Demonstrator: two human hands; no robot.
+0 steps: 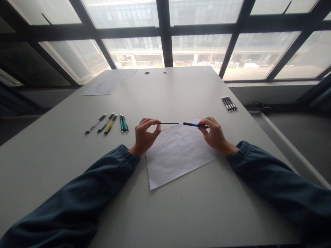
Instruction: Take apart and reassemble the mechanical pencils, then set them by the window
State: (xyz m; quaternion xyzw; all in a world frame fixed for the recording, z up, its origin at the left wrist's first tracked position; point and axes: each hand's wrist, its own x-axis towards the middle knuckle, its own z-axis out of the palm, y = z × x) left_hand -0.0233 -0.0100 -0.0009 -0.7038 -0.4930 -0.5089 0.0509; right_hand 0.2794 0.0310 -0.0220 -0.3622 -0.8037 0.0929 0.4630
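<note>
Between thumb and fingers, my left hand (147, 134) pinches the end of a thin dark pen refill (169, 123). The refill lies level and points right, its pale tip close to the front end of a blue pen barrel (190, 124). Whether the tip is inside the barrel or just outside it, I cannot tell. My right hand (213, 132) is closed on the rear part of that barrel. Both hands are just above a creased sheet of paper (165, 175) covered in scribbles around its middle.
Left of my hands lie a grey pen (95, 124), a black-and-clear pen (106, 123), a yellow pen (110, 124) and green pens (123, 123). Several black pens (229, 103) lie together at the table's right edge. More papers (103, 84) rest at the far left, before the windows.
</note>
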